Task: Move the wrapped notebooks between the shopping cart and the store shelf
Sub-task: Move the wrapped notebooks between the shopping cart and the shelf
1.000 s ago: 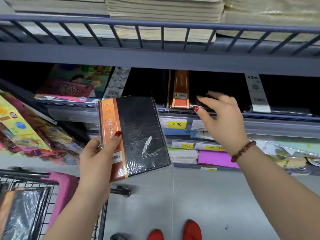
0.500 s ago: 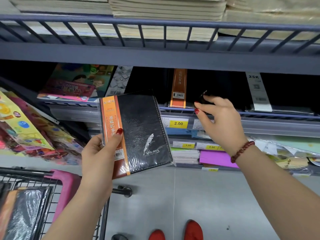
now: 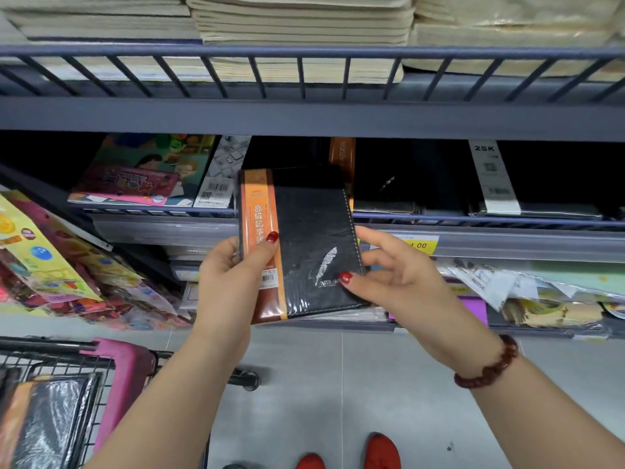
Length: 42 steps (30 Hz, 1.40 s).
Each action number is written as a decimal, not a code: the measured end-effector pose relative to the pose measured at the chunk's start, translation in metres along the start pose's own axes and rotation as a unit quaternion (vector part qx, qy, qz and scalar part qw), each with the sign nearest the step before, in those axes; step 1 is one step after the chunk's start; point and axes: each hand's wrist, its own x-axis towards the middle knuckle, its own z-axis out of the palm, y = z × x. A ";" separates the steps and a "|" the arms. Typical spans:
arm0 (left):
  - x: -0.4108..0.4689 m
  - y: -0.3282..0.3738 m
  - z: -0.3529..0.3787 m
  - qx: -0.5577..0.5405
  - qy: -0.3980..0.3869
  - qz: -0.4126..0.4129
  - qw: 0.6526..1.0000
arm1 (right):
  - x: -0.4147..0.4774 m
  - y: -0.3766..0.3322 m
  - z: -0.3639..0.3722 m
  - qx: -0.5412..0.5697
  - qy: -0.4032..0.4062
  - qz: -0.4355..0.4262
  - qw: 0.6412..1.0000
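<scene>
Right hand (image 3: 399,282) has left shelf (image 3: 473,228), now gripping notebook (image 3: 311,245).

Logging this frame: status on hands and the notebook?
Left hand and right hand both gripping wrapped notebook, held up before the shelf. Another wrapped notebook in cart. Nothing blocking.

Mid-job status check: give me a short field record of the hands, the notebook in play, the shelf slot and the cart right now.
left hand: grips the notebook's orange-banded left edge, thumb on the cover
right hand: holds the notebook's right edge, thumb by the feather emblem
wrapped notebook: black cover, upright, raised in front of the shelf, not yet on it
shelf: black notebooks already lying in the dark slot behind
shopping cart: lower left, another wrapped notebook inside
</scene>
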 end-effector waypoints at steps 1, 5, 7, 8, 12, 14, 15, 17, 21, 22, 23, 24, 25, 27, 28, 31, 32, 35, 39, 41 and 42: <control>0.001 0.001 0.002 0.003 -0.017 -0.012 1.000 | -0.002 0.001 0.000 0.017 0.003 0.003 1.000; -0.001 -0.001 0.007 0.001 -0.094 -0.036 0.995 | -0.004 0.003 -0.009 0.094 0.073 -0.015 0.993; -0.002 -0.005 0.006 -0.025 -0.096 -0.030 0.995 | -0.003 0.003 -0.017 0.105 0.116 -0.016 0.988; -0.003 -0.007 0.005 -0.035 -0.097 -0.016 0.995 | -0.003 0.004 -0.022 0.091 0.136 -0.016 0.986; -0.005 -0.009 0.008 -0.004 -0.145 0.040 0.989 | -0.005 0.002 -0.036 0.032 0.111 -0.034 0.993; -0.003 -0.008 0.015 0.018 -0.157 0.068 0.985 | -0.003 0.004 -0.039 -0.015 0.101 -0.052 0.993; -0.001 -0.007 0.019 0.034 -0.155 0.089 0.983 | 0.000 0.006 -0.040 -0.054 0.114 -0.069 0.990; 0.005 -0.002 0.029 0.075 -0.140 0.132 0.978 | 0.008 0.006 -0.041 -0.123 0.143 -0.097 0.977; 0.032 0.010 0.045 0.127 -0.115 0.175 0.969 | 0.034 -0.004 -0.048 -0.196 0.189 -0.141 0.952; 0.041 0.011 0.049 0.153 -0.111 0.182 0.965 | 0.041 -0.006 -0.050 -0.225 0.196 -0.147 0.943; 0.050 0.011 0.052 0.182 -0.109 0.189 0.959 | 0.048 -0.008 -0.051 -0.254 0.201 -0.145 0.935; 0.059 0.011 0.054 0.214 -0.106 0.192 0.952 | 0.054 -0.008 -0.052 -0.280 0.202 -0.137 0.928; 0.066 0.011 0.055 0.250 -0.101 0.197 0.942 | 0.060 -0.008 -0.053 -0.300 0.199 -0.131 0.924; 0.076 0.011 0.057 0.324 -0.086 0.223 0.915 | 0.067 -0.007 -0.056 -0.327 0.186 -0.126 0.918; 0.079 0.012 0.057 0.354 -0.080 0.242 0.900 | 0.068 -0.006 -0.058 -0.337 0.178 -0.128 0.916; 0.082 0.014 0.058 0.385 -0.069 0.254 0.885 | 0.069 -0.002 -0.064 -0.353 0.157 -0.150 0.910; 0.082 0.014 0.057 0.376 -0.073 0.249 0.889 | 0.069 0.000 -0.066 -0.358 0.157 -0.161 0.906; 0.078 0.013 0.056 0.365 -0.083 0.254 0.892 | 0.071 0.007 -0.068 -0.366 0.170 -0.184 0.896; 0.072 0.014 0.056 0.364 -0.079 0.251 0.894 | 0.072 0.008 -0.070 -0.357 0.168 -0.192 0.899; 0.071 0.012 0.055 0.363 -0.074 0.245 0.896 | 0.073 0.009 -0.071 -0.360 0.167 -0.202 0.895; 0.071 0.011 0.055 0.363 -0.068 0.242 0.897 | 0.073 0.010 -0.071 -0.362 0.168 -0.206 0.893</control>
